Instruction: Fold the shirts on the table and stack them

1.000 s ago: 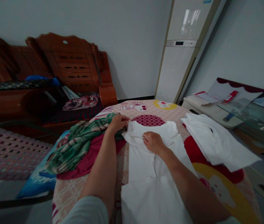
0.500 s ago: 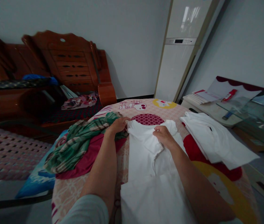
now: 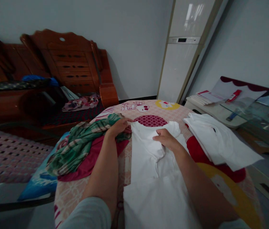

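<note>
A white shirt (image 3: pixel 146 165) lies in front of me, its neckline away from me and its lower part folded up over itself. My left hand (image 3: pixel 120 126) is closed at the shirt's far left shoulder, thumb and fingers at the cloth's edge. With a pinch, my right hand (image 3: pixel 167 139) grips the shirt's front just below the neckline, where the cloth bunches and rises in folds. Beside my left hand is a crumpled green plaid cloth (image 3: pixel 84 143), resting partly on a dark red cloth (image 3: pixel 96 156).
A folded white garment (image 3: pixel 217 136) lies at the right of the round table with its patterned tablecloth (image 3: pixel 93 111). Left stands a pink woven chair (image 3: pixel 10 156); behind it is a wooden bench (image 3: pixel 70 63). A glass shelf (image 3: pixel 255 121) and a tall white air conditioner (image 3: pixel 179 66) are on the right.
My right hand has shifted slightly left with the pinched cloth, and the folds below it look fuller. My left hand stays at the shoulder, nearly unmoved.
</note>
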`<move>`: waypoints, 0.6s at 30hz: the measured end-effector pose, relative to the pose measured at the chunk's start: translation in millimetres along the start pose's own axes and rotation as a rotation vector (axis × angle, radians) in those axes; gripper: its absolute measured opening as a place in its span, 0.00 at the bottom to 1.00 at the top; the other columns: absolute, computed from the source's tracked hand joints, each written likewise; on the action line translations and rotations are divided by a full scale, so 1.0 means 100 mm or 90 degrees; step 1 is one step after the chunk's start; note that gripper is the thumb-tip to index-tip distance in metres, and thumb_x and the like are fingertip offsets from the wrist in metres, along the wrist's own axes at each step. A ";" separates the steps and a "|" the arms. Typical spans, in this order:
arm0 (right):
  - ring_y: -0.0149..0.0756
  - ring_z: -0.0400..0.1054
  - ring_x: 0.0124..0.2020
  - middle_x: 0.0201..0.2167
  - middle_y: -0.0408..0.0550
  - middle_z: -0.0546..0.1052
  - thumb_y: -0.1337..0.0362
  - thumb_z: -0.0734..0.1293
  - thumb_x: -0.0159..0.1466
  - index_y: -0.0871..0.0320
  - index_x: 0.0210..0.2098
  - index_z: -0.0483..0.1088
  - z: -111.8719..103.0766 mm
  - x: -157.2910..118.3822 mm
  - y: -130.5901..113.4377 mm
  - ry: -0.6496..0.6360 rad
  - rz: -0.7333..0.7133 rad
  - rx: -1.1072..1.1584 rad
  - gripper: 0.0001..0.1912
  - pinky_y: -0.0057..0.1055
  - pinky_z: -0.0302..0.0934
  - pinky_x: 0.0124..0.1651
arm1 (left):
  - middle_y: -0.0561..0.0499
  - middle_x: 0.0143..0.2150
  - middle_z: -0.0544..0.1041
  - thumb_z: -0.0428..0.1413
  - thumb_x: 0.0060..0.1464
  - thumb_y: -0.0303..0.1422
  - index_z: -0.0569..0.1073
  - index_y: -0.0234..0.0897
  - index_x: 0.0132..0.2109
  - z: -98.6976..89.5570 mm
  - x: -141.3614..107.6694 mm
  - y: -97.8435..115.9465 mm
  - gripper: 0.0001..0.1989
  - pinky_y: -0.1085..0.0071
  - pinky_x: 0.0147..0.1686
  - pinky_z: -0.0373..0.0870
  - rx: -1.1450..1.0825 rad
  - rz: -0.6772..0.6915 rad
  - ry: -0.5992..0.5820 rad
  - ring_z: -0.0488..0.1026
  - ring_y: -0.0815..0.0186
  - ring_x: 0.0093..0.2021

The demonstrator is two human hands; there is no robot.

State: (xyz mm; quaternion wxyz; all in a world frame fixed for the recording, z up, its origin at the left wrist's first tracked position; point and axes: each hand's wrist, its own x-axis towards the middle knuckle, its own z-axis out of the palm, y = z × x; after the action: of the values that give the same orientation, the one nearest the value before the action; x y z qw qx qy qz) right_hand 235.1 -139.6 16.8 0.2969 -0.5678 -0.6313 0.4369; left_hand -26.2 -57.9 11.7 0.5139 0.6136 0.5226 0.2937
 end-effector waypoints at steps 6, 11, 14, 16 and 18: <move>0.31 0.65 0.20 0.20 0.39 0.72 0.68 0.66 0.45 0.58 0.27 0.68 -0.18 -0.05 0.06 -0.068 0.048 0.048 0.07 0.24 0.55 0.22 | 0.44 0.45 0.79 0.53 0.50 0.25 0.76 0.32 0.48 0.02 0.12 -0.05 0.17 0.66 0.48 0.74 -0.007 0.183 0.050 0.77 0.64 0.45; 0.29 0.64 0.22 0.20 0.39 0.71 0.62 0.69 0.49 0.60 0.26 0.71 -0.13 0.05 0.17 0.006 0.049 0.033 0.08 0.24 0.54 0.24 | 0.50 0.33 0.80 0.53 0.43 0.21 0.81 0.34 0.42 0.11 0.22 -0.07 0.19 0.69 0.43 0.72 0.347 0.198 0.145 0.75 0.64 0.36; 0.29 0.62 0.22 0.16 0.38 0.67 0.62 0.69 0.50 0.60 0.20 0.68 -0.06 0.11 0.21 0.110 0.037 -0.043 0.08 0.23 0.52 0.24 | 0.48 0.37 0.82 0.54 0.43 0.22 0.82 0.35 0.39 0.20 0.21 -0.03 0.17 0.70 0.43 0.71 0.446 0.204 0.152 0.76 0.62 0.37; 0.29 0.62 0.21 0.16 0.37 0.67 0.66 0.67 0.48 0.59 0.20 0.68 -0.07 0.12 0.21 0.127 0.034 -0.053 0.04 0.23 0.52 0.23 | 0.47 0.38 0.82 0.54 0.44 0.22 0.82 0.35 0.39 0.24 0.19 0.00 0.15 0.71 0.43 0.70 0.460 0.204 0.137 0.77 0.62 0.38; 0.31 0.64 0.21 0.17 0.38 0.69 0.69 0.65 0.47 0.60 0.23 0.70 -0.13 0.10 0.18 0.115 0.037 -0.029 0.03 0.24 0.54 0.23 | 0.48 0.37 0.82 0.54 0.46 0.23 0.81 0.35 0.39 0.26 0.18 0.01 0.15 0.71 0.43 0.70 0.454 0.209 0.130 0.77 0.62 0.37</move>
State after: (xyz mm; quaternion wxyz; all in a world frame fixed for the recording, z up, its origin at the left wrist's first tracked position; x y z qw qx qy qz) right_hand 252.5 -127.4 5.3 0.3268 -0.6295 -0.5951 0.3779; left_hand 2.7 -49.1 2.0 0.1604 0.7964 0.5350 0.2317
